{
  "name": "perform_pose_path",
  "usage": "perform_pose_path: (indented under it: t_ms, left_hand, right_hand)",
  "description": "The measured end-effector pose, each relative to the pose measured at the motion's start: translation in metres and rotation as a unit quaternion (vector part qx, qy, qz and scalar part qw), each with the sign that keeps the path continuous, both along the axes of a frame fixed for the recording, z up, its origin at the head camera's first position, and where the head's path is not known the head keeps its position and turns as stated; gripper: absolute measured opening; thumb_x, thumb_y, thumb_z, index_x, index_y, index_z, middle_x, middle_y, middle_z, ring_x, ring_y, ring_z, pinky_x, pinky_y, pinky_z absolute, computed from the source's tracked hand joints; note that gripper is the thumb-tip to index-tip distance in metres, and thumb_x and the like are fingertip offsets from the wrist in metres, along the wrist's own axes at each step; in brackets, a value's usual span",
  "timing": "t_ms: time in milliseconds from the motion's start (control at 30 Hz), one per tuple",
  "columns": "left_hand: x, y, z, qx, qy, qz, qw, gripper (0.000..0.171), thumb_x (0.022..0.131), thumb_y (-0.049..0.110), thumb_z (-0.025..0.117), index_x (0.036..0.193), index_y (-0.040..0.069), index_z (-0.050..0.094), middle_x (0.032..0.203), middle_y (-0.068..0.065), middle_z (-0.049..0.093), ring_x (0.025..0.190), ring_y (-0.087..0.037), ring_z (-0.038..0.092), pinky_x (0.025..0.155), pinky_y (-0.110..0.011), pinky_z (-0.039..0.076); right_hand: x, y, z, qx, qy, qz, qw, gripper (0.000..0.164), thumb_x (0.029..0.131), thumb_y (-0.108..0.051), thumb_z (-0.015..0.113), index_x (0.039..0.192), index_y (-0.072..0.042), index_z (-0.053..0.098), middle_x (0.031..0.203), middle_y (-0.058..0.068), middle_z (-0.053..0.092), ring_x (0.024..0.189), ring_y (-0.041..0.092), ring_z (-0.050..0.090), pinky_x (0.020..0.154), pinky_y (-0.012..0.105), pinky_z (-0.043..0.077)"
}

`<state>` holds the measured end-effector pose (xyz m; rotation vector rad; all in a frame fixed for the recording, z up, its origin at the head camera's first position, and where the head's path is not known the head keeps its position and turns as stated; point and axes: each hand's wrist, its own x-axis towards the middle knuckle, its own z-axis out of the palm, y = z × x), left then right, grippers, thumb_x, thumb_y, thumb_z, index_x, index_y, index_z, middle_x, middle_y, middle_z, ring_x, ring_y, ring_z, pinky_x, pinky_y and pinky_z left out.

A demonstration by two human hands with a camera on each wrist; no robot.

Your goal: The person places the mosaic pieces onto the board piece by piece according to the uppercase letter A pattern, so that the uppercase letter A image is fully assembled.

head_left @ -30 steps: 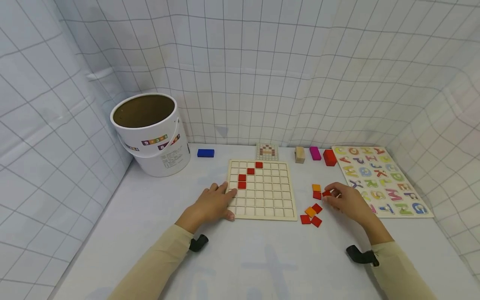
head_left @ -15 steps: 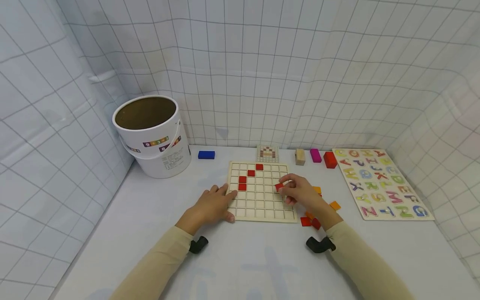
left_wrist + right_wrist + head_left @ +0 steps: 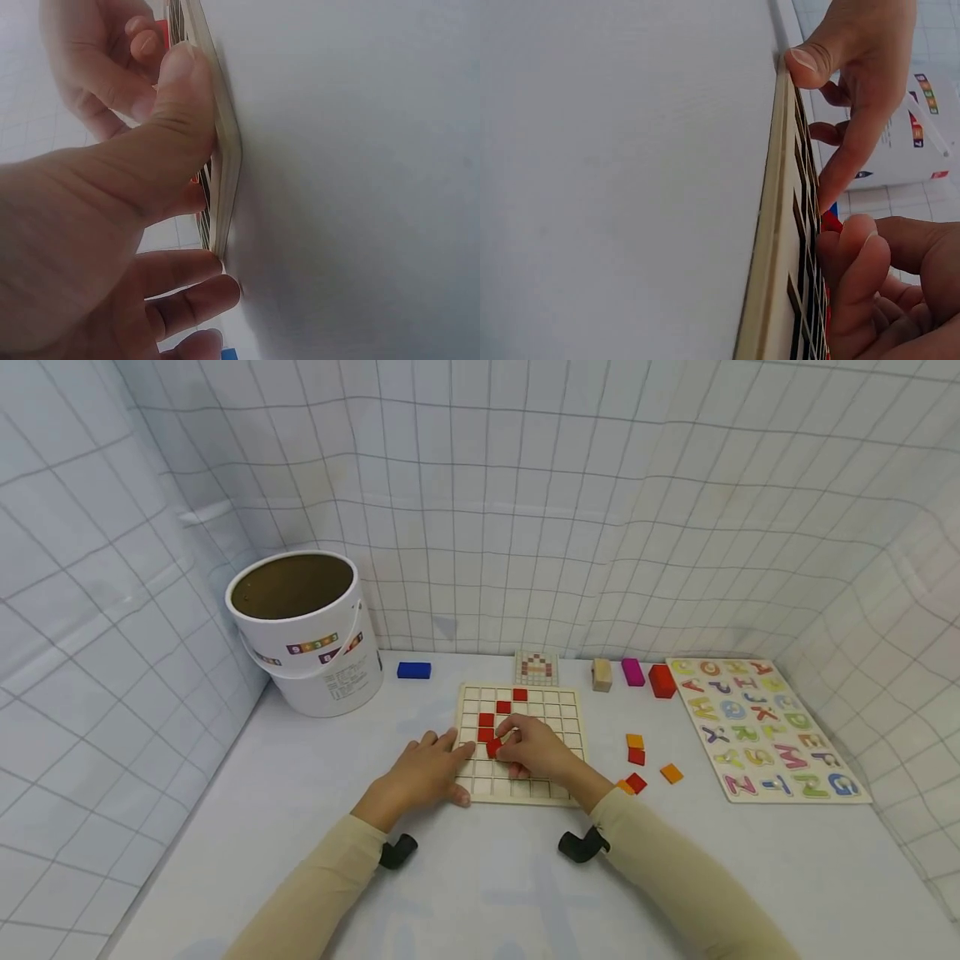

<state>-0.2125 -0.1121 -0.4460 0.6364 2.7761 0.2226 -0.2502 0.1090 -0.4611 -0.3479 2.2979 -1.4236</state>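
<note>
The wooden grid board [image 3: 480, 784] lies on the white table with several red tiles in its cells, running in a stepped line up from the left side. My left hand [image 3: 429, 770] rests on the board's left edge, fingers loosely spread; in the left wrist view its thumb [image 3: 184, 82] lies on the frame near a corner. Between thumb and fingers, my right hand [image 3: 542, 752] pinches a red tile [image 3: 493, 748] just below the lowest placed red tile [image 3: 486, 735]. That pinched tile is slightly turned against the grid. In the right wrist view, curled fingers [image 3: 866, 255] partly hide it.
Loose orange and red tiles, among them an orange tile [image 3: 671, 773], lie right of the board. Behind stand a small pattern card [image 3: 536, 669], blue block [image 3: 414, 671], wooden block [image 3: 602, 675], magenta block [image 3: 633, 672] and red block [image 3: 662, 681]. A white bucket [image 3: 330, 681] and alphabet board [image 3: 765, 727] flank them.
My right hand has carried a red tile from the loose pile leftward across the board to beside my left fingertips. The left hand has stayed on the board's edge.
</note>
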Motion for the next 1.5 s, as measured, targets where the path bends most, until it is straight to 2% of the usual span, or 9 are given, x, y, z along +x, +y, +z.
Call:
perform_pose_path:
  t_ms: [167, 300, 467, 633, 767, 933, 1267, 1367, 1500]
  left_hand:
    - [-0.001, 0.001, 0.001, -0.003, 0.007, -0.009, 0.9999, 0.090, 0.080, 0.053, 0.079, 0.155, 0.017, 0.046, 0.161, -0.022, 0.035, 0.137, -0.042, 0.041, 0.107, -0.059, 0.037]
    - [0.000, 0.002, 0.002, 0.000, 0.008, -0.012, 0.9999, 0.090, 0.079, 0.053, 0.080, 0.154, 0.016, 0.047, 0.161, -0.023, 0.036, 0.137, -0.043, 0.041, 0.106, -0.060, 0.038]
    - [0.000, 0.002, 0.001, -0.003, 0.007, -0.013, 0.9999, 0.091, 0.079, 0.054, 0.079, 0.155, 0.016, 0.046, 0.161, -0.022, 0.036, 0.137, -0.043, 0.042, 0.106, -0.060, 0.039]
    - [0.000, 0.002, 0.000, -0.002, 0.012, -0.014, 0.9998, 0.091, 0.079, 0.054, 0.079, 0.155, 0.016, 0.046, 0.161, -0.022, 0.036, 0.137, -0.042, 0.042, 0.105, -0.059, 0.039]
    - [0.000, 0.005, 0.002, -0.001, 0.013, -0.018, 0.9998, 0.090, 0.080, 0.053, 0.078, 0.155, 0.016, 0.046, 0.161, -0.022, 0.036, 0.137, -0.043, 0.042, 0.106, -0.059, 0.039]
    - [0.002, 0.007, 0.002, 0.002, 0.007, -0.009, 0.9999, 0.089, 0.080, 0.051, 0.079, 0.155, 0.016, 0.046, 0.162, -0.022, 0.034, 0.138, -0.042, 0.040, 0.106, -0.058, 0.038]
    - [0.002, 0.004, 0.001, -0.002, 0.011, 0.002, 0.9999, 0.089, 0.080, 0.050, 0.080, 0.155, 0.015, 0.046, 0.162, -0.021, 0.035, 0.137, -0.041, 0.041, 0.106, -0.057, 0.039]
    - [0.002, 0.003, 0.001, 0.003, 0.009, 0.000, 1.0000, 0.088, 0.080, 0.048, 0.081, 0.154, 0.014, 0.047, 0.161, -0.023, 0.035, 0.137, -0.043, 0.041, 0.106, -0.058, 0.039]
    - [0.002, 0.003, 0.000, 0.003, 0.010, -0.005, 0.9999, 0.088, 0.080, 0.048, 0.081, 0.154, 0.014, 0.047, 0.160, -0.024, 0.036, 0.137, -0.043, 0.041, 0.105, -0.059, 0.039]
  right_hand:
    - [0.002, -0.011, 0.002, 0.067, 0.062, 0.006, 0.996, 0.020, 0.092, -0.010, 0.072, 0.109, -0.008, 0.062, 0.076, 0.005, 0.064, 0.051, 0.014, 0.059, 0.052, 0.028, 0.051]
    - [0.005, -0.016, 0.001, 0.100, 0.082, 0.001, 0.992, 0.017, 0.092, -0.011, 0.072, 0.106, -0.009, 0.062, 0.072, 0.004, 0.062, 0.050, 0.015, 0.058, 0.053, 0.028, 0.049]
    - [0.006, -0.018, 0.000, 0.111, 0.079, -0.002, 0.991, 0.017, 0.092, -0.012, 0.072, 0.106, -0.009, 0.062, 0.066, 0.004, 0.061, 0.049, 0.016, 0.058, 0.052, 0.028, 0.046]
    - [0.008, -0.010, 0.002, 0.085, 0.075, -0.002, 0.994, 0.020, 0.091, -0.013, 0.073, 0.108, -0.010, 0.063, 0.071, 0.004, 0.062, 0.052, 0.015, 0.059, 0.053, 0.028, 0.047]
    - [0.013, 0.018, 0.008, 0.041, 0.066, -0.015, 0.997, 0.025, 0.092, -0.015, 0.073, 0.114, -0.008, 0.064, 0.081, 0.006, 0.062, 0.058, 0.017, 0.059, 0.055, 0.028, 0.048]
    - [0.023, 0.072, 0.013, -0.001, 0.037, -0.034, 0.999, 0.031, 0.096, -0.018, 0.070, 0.123, -0.006, 0.062, 0.095, 0.010, 0.058, 0.066, 0.022, 0.057, 0.056, 0.028, 0.046]
    - [0.034, 0.184, 0.009, 0.053, 0.045, -0.129, 0.989, 0.041, 0.098, -0.024, 0.069, 0.133, -0.005, 0.058, 0.120, 0.015, 0.059, 0.090, 0.028, 0.057, 0.063, 0.029, 0.050]
    - [0.037, 0.203, 0.007, 0.079, 0.046, -0.145, 0.985, 0.043, 0.099, -0.026, 0.068, 0.135, -0.006, 0.057, 0.123, 0.016, 0.059, 0.096, 0.028, 0.057, 0.068, 0.029, 0.052]
    - [0.038, 0.215, -0.001, 0.096, 0.046, -0.143, 0.984, 0.039, 0.099, -0.022, 0.066, 0.134, -0.005, 0.058, 0.127, 0.016, 0.059, 0.101, 0.029, 0.056, 0.076, 0.030, 0.054]
